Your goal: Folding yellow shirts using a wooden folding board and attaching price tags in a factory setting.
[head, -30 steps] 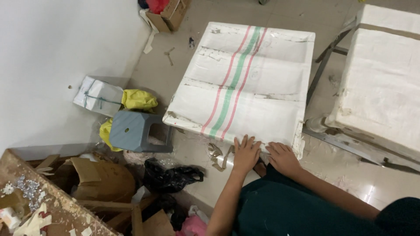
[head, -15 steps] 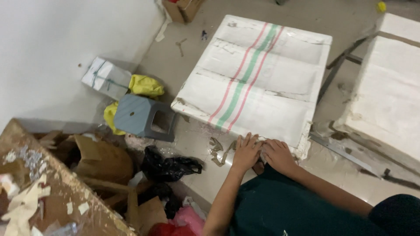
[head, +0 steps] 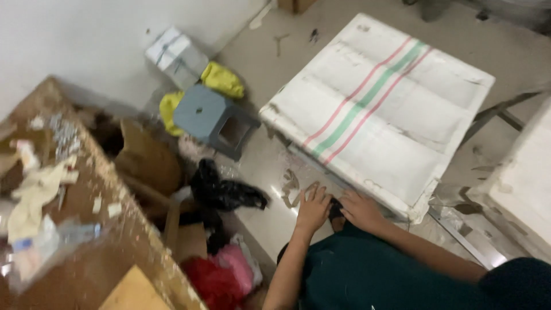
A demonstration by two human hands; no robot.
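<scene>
A white woven sack with red and green stripes covers a flat slab (head: 396, 109) that lies low over the floor. Both my hands are at its near edge. My left hand (head: 313, 208) lies flat with the fingers spread, on the floor just beside that edge. My right hand (head: 360, 209) rests against the slab's lower edge, its fingertips hidden under the rim. A small dark thing (head: 336, 210) sits between the two hands; I cannot make out what it is. My dark green sleeve fills the bottom of the view.
A grey plastic stool (head: 209, 117) lies on its side left of the slab, by yellow bags (head: 221, 79) and a white strapped box (head: 175, 54). A black bag (head: 227, 192), cardboard and a littered wooden board (head: 63, 229) are at left. Another white-wrapped block (head: 525, 192) stands at right.
The view has swung left and down, so the wooden board fills more of it. My hands have stayed at the slab's near edge, now a little lower against it.
</scene>
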